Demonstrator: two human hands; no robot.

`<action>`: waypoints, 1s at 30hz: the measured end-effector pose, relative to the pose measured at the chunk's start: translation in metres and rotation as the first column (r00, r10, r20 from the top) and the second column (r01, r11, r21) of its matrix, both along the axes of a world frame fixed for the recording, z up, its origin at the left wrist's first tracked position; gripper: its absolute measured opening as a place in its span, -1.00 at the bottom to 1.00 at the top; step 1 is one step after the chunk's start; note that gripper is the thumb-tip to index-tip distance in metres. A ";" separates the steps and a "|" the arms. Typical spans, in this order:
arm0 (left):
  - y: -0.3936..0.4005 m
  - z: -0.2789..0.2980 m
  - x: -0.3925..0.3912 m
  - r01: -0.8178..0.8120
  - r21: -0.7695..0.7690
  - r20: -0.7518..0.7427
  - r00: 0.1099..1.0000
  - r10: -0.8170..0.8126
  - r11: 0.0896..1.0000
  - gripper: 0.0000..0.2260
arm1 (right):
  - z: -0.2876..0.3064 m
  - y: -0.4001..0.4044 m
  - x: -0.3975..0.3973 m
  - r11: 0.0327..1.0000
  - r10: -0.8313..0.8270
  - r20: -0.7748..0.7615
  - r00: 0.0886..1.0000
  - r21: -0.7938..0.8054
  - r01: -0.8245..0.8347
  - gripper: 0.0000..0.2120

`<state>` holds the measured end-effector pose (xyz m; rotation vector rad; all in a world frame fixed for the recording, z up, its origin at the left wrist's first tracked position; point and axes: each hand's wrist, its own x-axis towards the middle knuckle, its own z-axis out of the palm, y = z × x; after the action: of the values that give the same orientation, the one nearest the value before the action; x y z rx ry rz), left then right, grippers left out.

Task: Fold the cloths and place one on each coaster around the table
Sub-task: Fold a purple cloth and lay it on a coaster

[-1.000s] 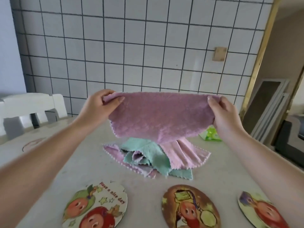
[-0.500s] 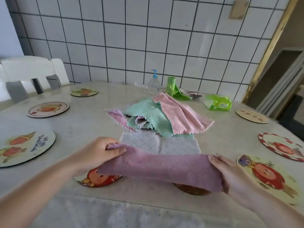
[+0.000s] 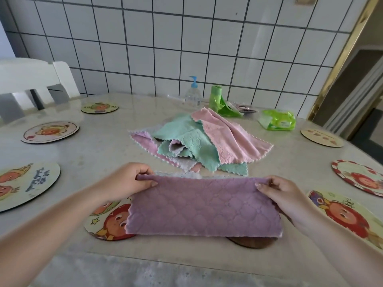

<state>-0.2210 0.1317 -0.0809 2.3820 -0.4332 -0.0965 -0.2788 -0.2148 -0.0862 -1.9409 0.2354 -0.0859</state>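
Over the table, both hands pinch the purple cloth.

A white tiled wall with dark grout is running behind the pale counter; a white chair is standing far left, a gold-framed doorway opening right.

The purple cloth is soft, matt microfibre with an embossed quilted pattern and a pinked edge. Beyond it, the heap of cloths shows the same fleecy nap in pink and mint. The table beneath looks like pale polished stone, faintly glossy. Left of the purple cloth, a printed coaster has a smooth satin face (its core cannot be told). Behind the heap, the pump bottle is clear plastic against a glazed tile wall.
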 end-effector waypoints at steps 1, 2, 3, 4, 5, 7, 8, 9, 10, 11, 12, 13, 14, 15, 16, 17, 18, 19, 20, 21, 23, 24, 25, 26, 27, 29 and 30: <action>0.000 -0.001 0.007 0.003 0.016 0.017 1.000 -0.003 1.000 -0.94 | -0.002 0.000 0.007 1.000 -0.001 0.006 1.000 -0.020 0.002 -0.92; -0.001 -0.001 0.014 0.005 0.032 0.029 1.000 -0.005 0.999 -0.96 | -0.004 0.000 0.013 0.999 -0.002 0.008 1.000 -0.047 0.003 -0.91; -0.003 -0.002 0.019 0.006 0.051 0.039 0.999 -0.008 0.999 -0.95 | -0.005 0.000 0.019 0.997 -0.005 0.009 1.000 -0.072 0.006 -0.90; -0.004 -0.002 0.024 0.009 0.067 0.050 0.999 -0.012 0.998 -0.94 | -0.007 -0.001 0.025 0.996 -0.011 0.008 1.000 -0.087 0.012 -0.89; -0.006 -0.003 0.028 0.009 0.077 0.060 0.998 -0.014 0.997 -0.94 | -0.009 -0.001 0.030 0.994 -0.017 0.005 1.000 -0.106 0.018 -0.89; -0.008 -0.005 0.034 0.001 0.093 0.075 0.997 -0.008 0.996 -0.93 | -0.013 -0.003 0.036 0.986 -0.022 0.004 1.000 -0.165 0.022 -0.87; -0.009 -0.006 0.036 0.000 0.099 0.079 0.997 -0.008 0.995 -0.93 | -0.015 -0.003 0.039 0.982 -0.024 0.005 1.000 -0.187 0.025 -0.86; -0.010 -0.008 0.039 -0.002 0.104 0.081 0.997 -0.006 0.995 -0.92 | -0.016 -0.004 0.041 0.980 -0.029 0.003 1.000 -0.196 0.029 -0.85; -0.010 -0.009 0.041 -0.004 0.111 0.081 0.997 -0.006 0.994 -0.91 | -0.017 -0.004 0.043 0.979 -0.032 -0.002 0.999 -0.203 0.031 -0.85; -0.010 -0.009 0.043 -0.004 0.117 0.080 0.997 -0.006 0.993 -0.90 | -0.018 -0.005 0.045 0.976 -0.029 -0.006 1.000 -0.215 0.027 -0.82; -0.011 -0.010 0.045 -0.007 0.116 0.080 0.997 -0.002 0.993 -0.89 | -0.018 -0.005 0.046 0.972 -0.027 -0.013 1.000 -0.233 0.023 -0.78; -0.010 -0.010 0.047 -0.014 0.115 0.080 0.997 0.004 0.993 -0.89 | -0.018 -0.005 0.048 0.967 -0.023 -0.015 1.000 -0.254 0.018 -0.74; -0.010 -0.011 0.048 -0.022 0.113 0.082 0.997 0.013 0.993 -0.88 | -0.019 -0.005 0.049 0.961 -0.021 -0.012 1.000 -0.274 0.017 -0.72; -0.010 -0.012 0.049 -0.029 0.113 0.083 0.996 0.020 0.993 -0.87 | -0.020 -0.006 0.051 0.957 -0.018 -0.007 1.000 -0.290 0.016 -0.72; -0.011 -0.012 0.050 -0.033 0.113 0.082 0.996 0.023 0.993 -0.87 | -0.021 -0.007 0.052 0.953 -0.021 -0.004 1.000 -0.302 0.019 -0.72; -0.012 -0.013 0.051 -0.034 0.117 0.079 0.997 0.025 0.992 -0.87 | -0.022 -0.008 0.053 0.951 -0.024 -0.002 1.000 -0.310 0.022 -0.73; -0.013 -0.014 0.052 -0.033 0.123 0.076 0.997 0.024 0.992 -0.87 | -0.023 -0.008 0.055 0.947 -0.029 -0.003 1.000 -0.321 0.026 -0.74; -0.013 -0.014 0.053 -0.036 0.130 0.074 0.997 0.027 0.991 -0.86 | -0.022 -0.007 0.056 0.941 -0.032 -0.006 0.999 -0.337 0.028 -0.77; -0.013 -0.013 0.052 -0.040 0.138 0.066 0.997 0.031 0.990 -0.83 | -0.021 -0.006 0.057 0.932 -0.040 -0.012 0.999 -0.361 0.033 -0.81; -0.013 -0.012 0.049 -0.048 0.167 0.072 0.997 0.036 0.985 -0.76 | -0.017 -0.003 0.056 0.921 -0.046 -0.013 0.999 -0.387 0.037 -0.85; -0.013 -0.010 0.039 -0.116 0.337 0.239 0.970 0.034 0.934 -0.60 | -0.008 0.003 0.047 0.848 -0.025 0.018 1.000 -0.530 0.031 -0.78; -0.015 -0.007 0.031 -0.159 0.391 0.354 0.935 0.011 0.907 -0.56 | -0.003 0.008 0.041 0.765 0.004 0.056 0.998 -0.644 0.033 -0.70; -0.021 -0.004 0.020 -0.162 0.382 0.432 0.902 -0.020 0.910 -0.55 | 0.001 0.017 0.033 0.675 0.052 0.103 0.993 -0.737 0.041 -0.62; -0.030 -0.001 0.008 -0.119 0.341 0.453 0.890 -0.052 0.932 -0.56 | 0.005 0.029 0.026 0.610 0.125 0.140 0.982 -0.791 0.035 -0.58; -0.041 0.000 -0.004 -0.047 0.297 0.438 0.894 -0.092 0.954 -0.58 | 0.009 0.045 0.019 0.565 0.214 0.135 0.967 -0.825 -0.009 -0.55; -0.065 -0.006 -0.023 0.116 0.255 0.362 0.909 -0.206 0.960 -0.60 | 0.007 0.076 0.009 0.483 0.365 0.008 0.931 -0.857 -0.182 -0.52; -0.075 -0.011 -0.029 0.183 0.275 0.310 0.912 -0.267 0.944 -0.60 | 0.002 0.089 0.005 0.448 0.404 -0.064 0.913 -0.855 -0.259 -0.50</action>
<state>-0.2498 0.0568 -0.0917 2.5842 -0.9124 0.1771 -0.2737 -0.1255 -0.0842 -2.9389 -0.4034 -0.0941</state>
